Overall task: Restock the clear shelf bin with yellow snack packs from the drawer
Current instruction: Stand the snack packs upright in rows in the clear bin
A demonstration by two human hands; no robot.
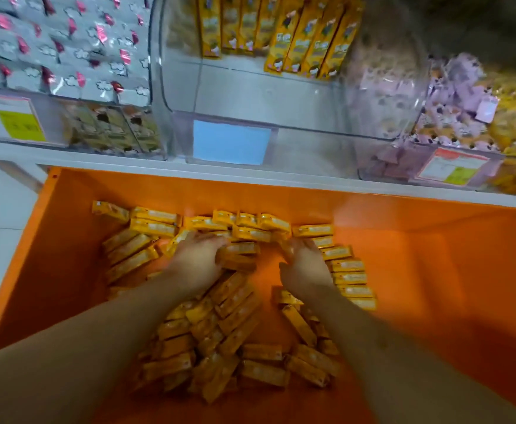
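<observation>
On the shelf at the left, a bin of silvery crinkled packets (58, 50) with pink ends sits beside the clear shelf bin (281, 96), a smooth, rounded, glossy plastic tub with one pale blue label (230, 142) on its front. About ten tall yellow packs (308, 41) stand along its back; the floor in front of them is bare. A bin of lilac packets (452, 96) follows at the right. Below the white shelf edge (250, 175) the orange drawer (434, 270) stands pulled out, flat-walled and matte, with several dozen shiny yellow snack packs (235, 325) heaped at its middle, too many and too blurred to count; bare orange floor lies toward its right wall. The left hand (197, 261) curls over packs on the heap, fingers clamped on them; the right hand (305, 264) presses against others, its fingers hidden, so I cannot tell their grip.
</observation>
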